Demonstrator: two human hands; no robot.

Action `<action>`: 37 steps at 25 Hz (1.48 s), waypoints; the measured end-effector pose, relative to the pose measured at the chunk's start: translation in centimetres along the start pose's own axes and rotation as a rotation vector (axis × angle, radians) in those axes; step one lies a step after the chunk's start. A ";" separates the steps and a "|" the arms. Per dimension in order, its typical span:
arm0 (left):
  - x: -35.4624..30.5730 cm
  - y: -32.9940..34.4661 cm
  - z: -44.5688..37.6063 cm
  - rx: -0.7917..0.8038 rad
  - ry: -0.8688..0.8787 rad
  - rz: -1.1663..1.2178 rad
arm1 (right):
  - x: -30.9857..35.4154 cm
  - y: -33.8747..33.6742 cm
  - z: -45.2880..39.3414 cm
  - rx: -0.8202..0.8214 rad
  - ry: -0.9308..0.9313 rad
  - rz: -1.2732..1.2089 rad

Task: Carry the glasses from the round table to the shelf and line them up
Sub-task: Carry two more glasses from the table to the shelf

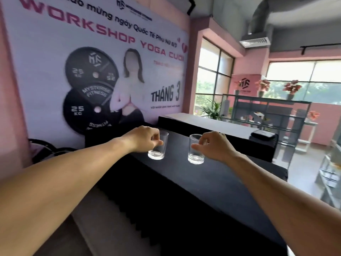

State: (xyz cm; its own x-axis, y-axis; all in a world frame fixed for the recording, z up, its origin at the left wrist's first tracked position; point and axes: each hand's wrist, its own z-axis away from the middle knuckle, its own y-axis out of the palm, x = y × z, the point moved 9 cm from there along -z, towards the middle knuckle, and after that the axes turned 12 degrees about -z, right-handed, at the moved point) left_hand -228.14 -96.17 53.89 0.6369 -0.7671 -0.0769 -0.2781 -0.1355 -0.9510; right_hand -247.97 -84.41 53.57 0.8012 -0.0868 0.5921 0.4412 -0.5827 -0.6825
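Note:
Two clear, empty drinking glasses stand upright on a black shelf top (pixel 212 178). My left hand (pixel 142 138) is shut around the upper part of the left glass (pixel 158 150). My right hand (pixel 215 145) grips the right glass (pixel 195 152) near its rim. Both glass bases rest on or just above the black surface; I cannot tell whether they touch it. The glasses are about a hand's width apart, side by side. No round table is in view.
A large workshop banner (pixel 103 71) covers the wall behind the shelf. A white-topped counter (pixel 208 122) with a dark pouch (pixel 262 134) lies beyond. A metal rack (pixel 267 115) with potted flowers stands by the windows at the right. The floor opens to the right.

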 end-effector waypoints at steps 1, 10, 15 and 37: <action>2.0 -0.1 -0.5 0.000 -0.018 -0.006 | 1.1 1.4 -1.8 0.006 -0.015 -0.011; 24.8 -1.8 -1.8 -0.044 -0.300 -0.073 | 13.8 20.6 -17.1 0.166 -0.213 -0.145; 38.4 -2.3 -1.9 -0.044 -0.488 -0.158 | 20.6 32.5 -24.5 0.280 -0.324 -0.218; 84.4 -9.4 19.0 -0.084 -1.173 -0.341 | 61.3 78.7 -32.9 0.790 -0.799 -0.475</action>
State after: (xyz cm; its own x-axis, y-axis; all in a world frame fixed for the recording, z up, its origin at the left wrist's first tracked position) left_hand -158.13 -147.75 50.66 0.9359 0.3400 -0.0924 0.0115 -0.2918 -0.9564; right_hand -177.42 -162.21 50.29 0.3933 0.6845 0.6139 0.6596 0.2552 -0.7070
